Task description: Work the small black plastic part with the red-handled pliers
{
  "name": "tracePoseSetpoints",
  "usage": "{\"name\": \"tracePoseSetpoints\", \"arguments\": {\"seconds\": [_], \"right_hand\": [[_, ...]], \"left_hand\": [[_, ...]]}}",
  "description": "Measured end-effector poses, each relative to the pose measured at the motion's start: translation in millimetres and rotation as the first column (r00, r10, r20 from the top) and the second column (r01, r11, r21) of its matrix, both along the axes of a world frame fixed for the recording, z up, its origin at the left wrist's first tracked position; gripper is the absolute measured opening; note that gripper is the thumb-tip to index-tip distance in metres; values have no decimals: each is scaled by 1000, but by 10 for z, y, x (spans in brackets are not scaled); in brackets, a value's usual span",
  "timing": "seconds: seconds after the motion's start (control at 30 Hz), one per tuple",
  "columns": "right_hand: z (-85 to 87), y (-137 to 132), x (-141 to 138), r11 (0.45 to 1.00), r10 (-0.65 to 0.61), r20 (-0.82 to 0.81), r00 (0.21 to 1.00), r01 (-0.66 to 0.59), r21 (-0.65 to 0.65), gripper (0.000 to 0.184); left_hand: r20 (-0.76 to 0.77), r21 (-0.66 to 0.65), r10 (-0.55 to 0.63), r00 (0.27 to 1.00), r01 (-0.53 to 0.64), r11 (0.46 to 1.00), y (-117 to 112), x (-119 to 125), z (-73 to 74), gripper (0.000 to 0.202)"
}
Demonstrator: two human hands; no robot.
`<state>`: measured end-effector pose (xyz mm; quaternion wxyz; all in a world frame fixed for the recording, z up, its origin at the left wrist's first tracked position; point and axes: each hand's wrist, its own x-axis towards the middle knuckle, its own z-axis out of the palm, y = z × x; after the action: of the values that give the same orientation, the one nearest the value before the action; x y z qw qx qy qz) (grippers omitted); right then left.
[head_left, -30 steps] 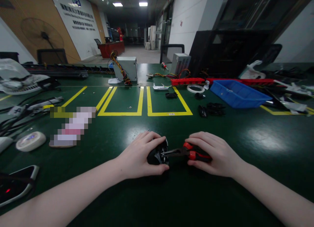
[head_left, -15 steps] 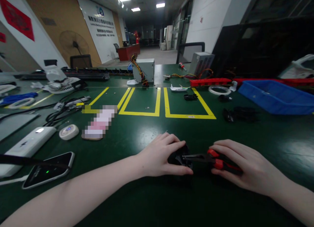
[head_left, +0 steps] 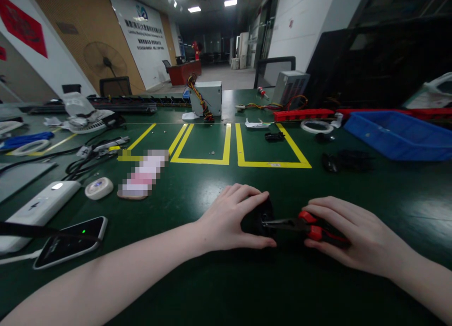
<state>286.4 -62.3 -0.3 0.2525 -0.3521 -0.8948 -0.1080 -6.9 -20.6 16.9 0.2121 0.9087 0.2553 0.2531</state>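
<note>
My left hand [head_left: 235,218] is wrapped round a dark, rounded black part [head_left: 256,221] low over the green table, thumb on the near side and fingers on the far side. Its exact kind is hard to make out, since the hand covers much of it. My right hand [head_left: 348,236] grips red-handled long-nose pliers [head_left: 310,226]. The pliers point left, and their jaws reach the open right side of the black part, at a small shiny spot there. Whether the jaws are closed on anything cannot be told.
A blue bin [head_left: 399,135] stands at right, beside a black cable bundle [head_left: 348,161]. Yellow tape outlines [head_left: 199,162] mark the table, with a small black piece [head_left: 274,137] inside one. At left lie a phone-like device [head_left: 70,241], a white power bank [head_left: 38,213] and a tape roll [head_left: 99,188].
The black part has turned slightly in my left hand, and the pliers' tips have shifted a little with it. Both hands keep their grip. The view has tilted slightly.
</note>
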Motion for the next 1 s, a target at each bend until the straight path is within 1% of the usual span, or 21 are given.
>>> {"name": "tracePoseSetpoints", "arguments": {"seconds": [0.13,0.23,0.43,0.6,0.73,0.9,1.0], "right_hand": [[-41,5,24,1000,-5,-23,1000,5,-20,41],[-41,1,25,1000,0,-14,1000,0,-13,42],[-2,4,-2,1000,9,44,999,-11,30,41],[-10,19,29,1000,-13,39,999,12,26,42],[40,7,13,999,-29,45,999,27,42,46],[102,2,-41,993,-100,10,995,99,69,45],[116,10,-37,978,-176,51,983,169,125,34]], "left_hand": [[-33,-22,-11,999,10,1000,-14,-7,27,71],[-49,-31,-21,999,20,999,-3,-11,23,67],[-22,-59,-43,999,42,997,54,-1,-40,73],[-43,-76,-18,999,15,997,19,12,-3,72],[-85,-65,0,996,-5,998,-2,21,6,77],[-159,-48,33,987,-41,998,34,39,-73,73],[-186,-27,50,981,-56,998,37,45,-90,73]]}}
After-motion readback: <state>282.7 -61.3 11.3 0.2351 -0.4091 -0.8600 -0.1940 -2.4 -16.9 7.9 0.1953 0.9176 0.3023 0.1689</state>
